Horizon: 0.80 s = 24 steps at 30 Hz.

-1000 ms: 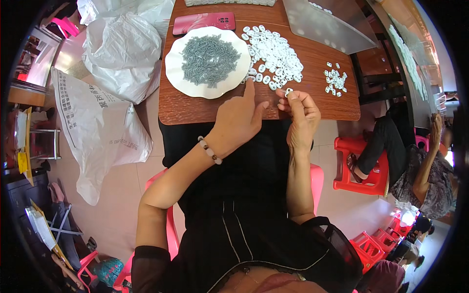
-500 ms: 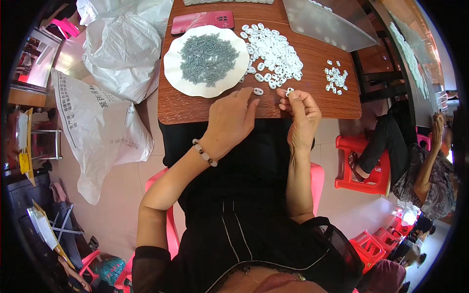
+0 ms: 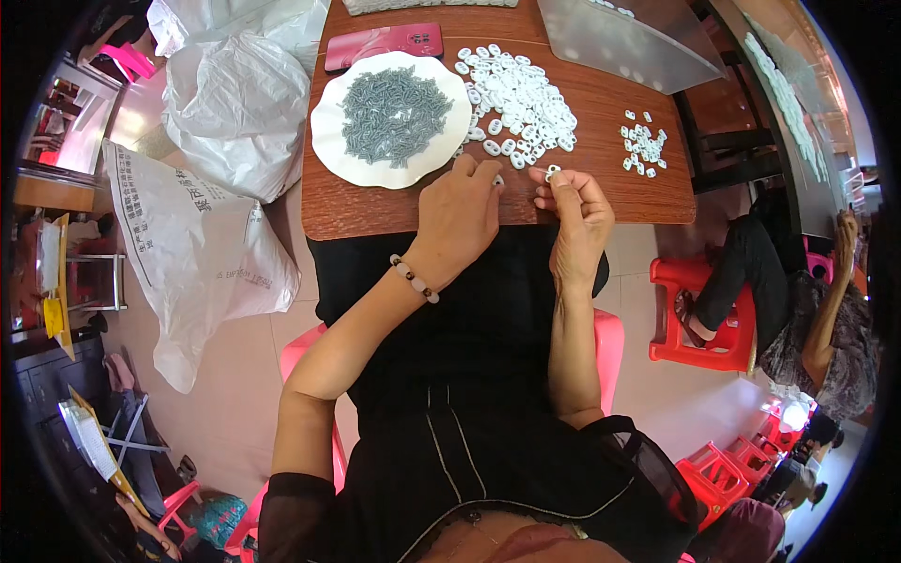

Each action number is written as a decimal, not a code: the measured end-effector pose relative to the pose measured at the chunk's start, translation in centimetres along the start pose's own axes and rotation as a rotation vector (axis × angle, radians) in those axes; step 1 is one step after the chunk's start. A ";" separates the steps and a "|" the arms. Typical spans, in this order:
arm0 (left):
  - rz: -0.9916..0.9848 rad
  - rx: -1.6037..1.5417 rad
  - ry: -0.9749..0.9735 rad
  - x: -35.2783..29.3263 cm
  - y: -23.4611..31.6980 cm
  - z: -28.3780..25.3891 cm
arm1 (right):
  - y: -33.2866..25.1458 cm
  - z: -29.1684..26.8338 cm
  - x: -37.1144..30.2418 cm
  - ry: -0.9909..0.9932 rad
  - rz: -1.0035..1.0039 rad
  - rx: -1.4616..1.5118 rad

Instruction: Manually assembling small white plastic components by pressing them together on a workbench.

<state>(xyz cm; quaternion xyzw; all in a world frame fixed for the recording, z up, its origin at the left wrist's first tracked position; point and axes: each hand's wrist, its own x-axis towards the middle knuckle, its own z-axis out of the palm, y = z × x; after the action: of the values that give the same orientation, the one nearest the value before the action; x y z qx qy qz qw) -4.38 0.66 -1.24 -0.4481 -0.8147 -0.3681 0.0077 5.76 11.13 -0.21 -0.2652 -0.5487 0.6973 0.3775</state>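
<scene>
Though pale the floor [image 3: 216,413], brown tabletop [image 3: 601,117]

Workshop for small handwork, seemingly: bench [image 3: 357,208] with heaped white parts [image 3: 526,103], white sacks [image 3: 202,249] left, red stools [image 3: 730,343], seated person [image 3: 818,324] right.

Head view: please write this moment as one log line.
left hand: at white piece; right hand: pinching another white piece; plate: holds grey pieces; white pile: right of plate
</scene>
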 end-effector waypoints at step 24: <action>-0.065 -0.146 -0.002 0.1 0.3 -0.7 | 1.0 -0.8 -1.3 0.008 -0.058 -0.054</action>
<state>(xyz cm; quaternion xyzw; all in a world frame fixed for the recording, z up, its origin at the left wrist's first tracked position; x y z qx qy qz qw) -4.42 0.40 -0.58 -0.4209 -0.7998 -0.4264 -0.0377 6.89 10.43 -1.40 -0.2620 -0.5733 0.6700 0.3922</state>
